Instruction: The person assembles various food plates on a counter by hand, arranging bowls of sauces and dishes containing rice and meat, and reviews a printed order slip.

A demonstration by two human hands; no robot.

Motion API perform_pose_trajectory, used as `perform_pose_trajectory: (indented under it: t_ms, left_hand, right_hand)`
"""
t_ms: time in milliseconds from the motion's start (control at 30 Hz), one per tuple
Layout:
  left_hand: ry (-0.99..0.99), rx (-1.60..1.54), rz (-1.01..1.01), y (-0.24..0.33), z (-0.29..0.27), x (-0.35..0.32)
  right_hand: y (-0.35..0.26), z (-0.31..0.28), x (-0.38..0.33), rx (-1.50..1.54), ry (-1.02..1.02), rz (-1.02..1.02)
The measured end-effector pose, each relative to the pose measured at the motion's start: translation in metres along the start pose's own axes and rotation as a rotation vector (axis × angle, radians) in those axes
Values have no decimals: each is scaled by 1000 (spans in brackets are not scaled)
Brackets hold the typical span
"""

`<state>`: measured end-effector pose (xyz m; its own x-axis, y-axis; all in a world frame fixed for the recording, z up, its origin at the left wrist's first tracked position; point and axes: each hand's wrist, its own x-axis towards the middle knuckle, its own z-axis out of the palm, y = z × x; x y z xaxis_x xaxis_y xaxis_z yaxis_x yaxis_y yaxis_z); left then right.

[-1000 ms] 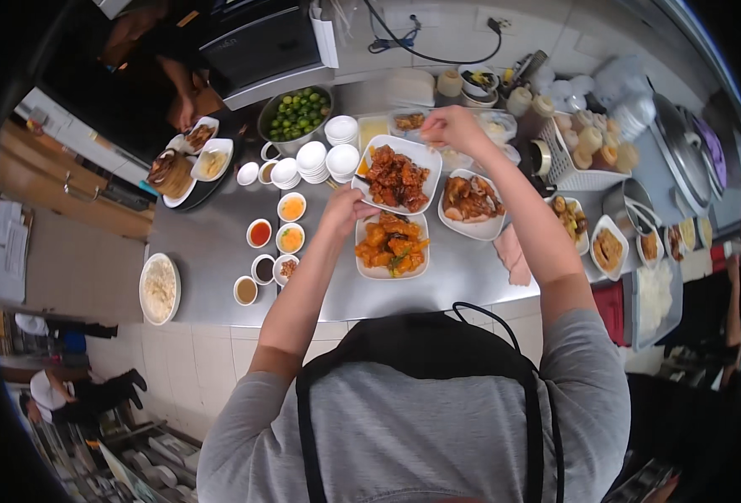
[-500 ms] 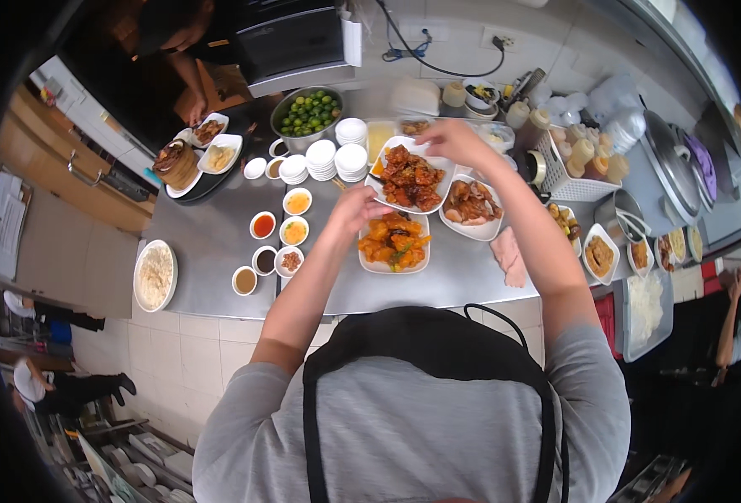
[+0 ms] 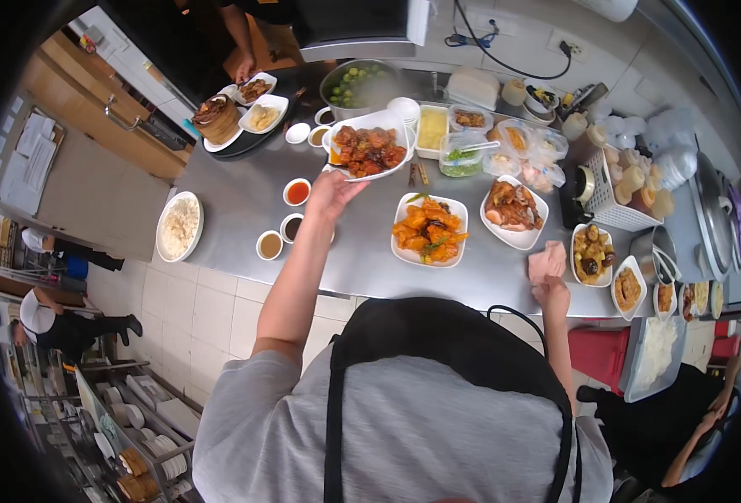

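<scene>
My left hand (image 3: 334, 194) grips the near edge of a white dish (image 3: 394, 172) and holds it up above the counter, its fingers partly hidden under it. Glossy reddish-brown fried pieces (image 3: 366, 149) fill that dish. By the counter's front edge, my right hand (image 3: 553, 292) is closed on a crumpled pink cloth (image 3: 546, 261). Between my hands sit a square white dish (image 3: 456, 256) of orange-glazed pieces with green garnish and a white dish (image 3: 521, 241) of sliced brown meat.
Small sauce cups (image 3: 296, 192) and a rice bowl (image 3: 163, 250) stand at left. Behind are a steel pot (image 3: 330, 88) of green citrus and lidded tubs (image 3: 462, 159). Bottles fill a white basket (image 3: 613, 205) at right. Another person's hand (image 3: 245, 69) is near dishes at far left.
The dish of reddish-brown pieces has moved left in my left hand, away from the orange dish. My right hand has left that dish and come down onto the pink cloth. The view has shifted.
</scene>
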<state>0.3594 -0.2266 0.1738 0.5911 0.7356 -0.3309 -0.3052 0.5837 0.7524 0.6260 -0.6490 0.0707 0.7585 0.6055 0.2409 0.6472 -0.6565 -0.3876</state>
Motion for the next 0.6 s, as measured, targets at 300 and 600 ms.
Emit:
perform_pose_trajectory:
  t_ms: [300, 600]
  left_hand:
    - [-327, 196, -178, -27, 92, -1]
    - [-743, 312, -446, -137, 225, -37]
  right_hand:
    - [3, -81, -11, 1488, 155, 515]
    - [-44, -49, 21, 2147, 129, 645]
